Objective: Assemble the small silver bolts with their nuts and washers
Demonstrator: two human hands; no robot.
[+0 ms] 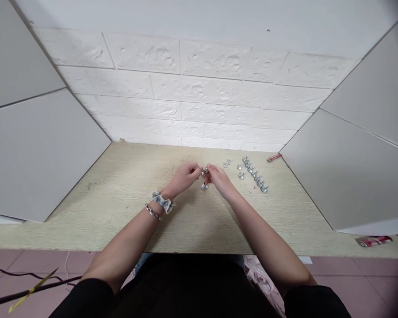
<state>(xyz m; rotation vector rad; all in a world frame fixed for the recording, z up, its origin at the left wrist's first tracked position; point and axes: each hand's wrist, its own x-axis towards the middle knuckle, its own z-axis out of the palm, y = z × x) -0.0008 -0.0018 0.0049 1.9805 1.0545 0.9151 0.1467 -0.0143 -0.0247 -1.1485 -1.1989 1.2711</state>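
My left hand (187,175) and my right hand (219,178) meet over the middle of the table, fingertips pinched together. Between them is a small shiny metal bolt (204,171) with what looks like a round flange; the fingers cover part of it. Just below the right fingertips, a similar flanged piece (204,187) sits on the tabletop, close to or touching them. To the right, a slanting row of flanged metal bolts (253,172) stands on the table. Two single pieces (241,175) and a few smaller metal parts (227,164) lie between that row and my right hand.
The wooden table (126,194) runs back to a white brick-patterned wall (195,90). Grey panels rise at the left (46,154) and right (348,172). One red battery-like tube (273,157) lies by the right panel, another (374,241) near the front right edge.
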